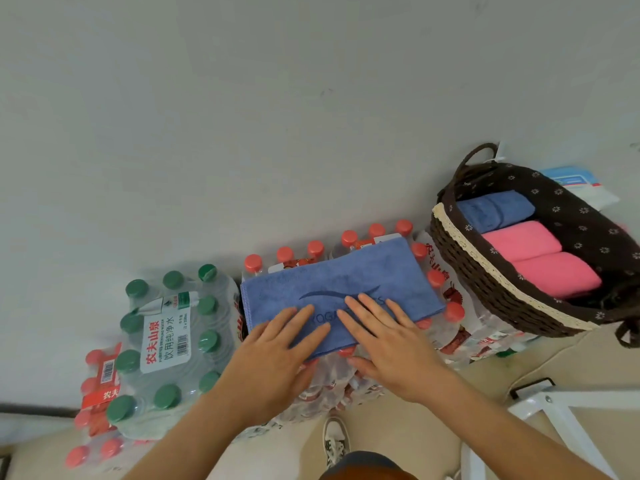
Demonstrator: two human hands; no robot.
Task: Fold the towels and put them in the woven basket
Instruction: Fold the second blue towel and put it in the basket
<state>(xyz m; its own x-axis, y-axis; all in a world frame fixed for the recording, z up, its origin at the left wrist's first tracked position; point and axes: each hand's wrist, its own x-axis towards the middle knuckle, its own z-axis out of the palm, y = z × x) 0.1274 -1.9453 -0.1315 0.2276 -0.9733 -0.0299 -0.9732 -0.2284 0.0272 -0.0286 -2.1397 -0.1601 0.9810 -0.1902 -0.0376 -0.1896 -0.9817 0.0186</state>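
Under both flat hands (339, 344) lies the blue towel (346, 275).

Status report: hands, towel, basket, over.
Left hand, right hand open, flat on blue towel. Towel atop bottle pack, not in basket. Basket holds three folded towels. Nothing blocking.

A blue towel (346, 278) lies spread flat, folded into a long rectangle, on top of a pack of red-capped bottles (450, 336); a dark swoosh logo and faint lettering show on its upper face, and its stitched left edge runs straight. Just to its right stands the woven basket (485, 268), dark brown wicker with a cream lace trim and a brown flowered liner (571, 202). Inside it three folded towels sit side by side: a blue one (491, 209) farthest away, then two pink ones (519, 239) (557, 275)
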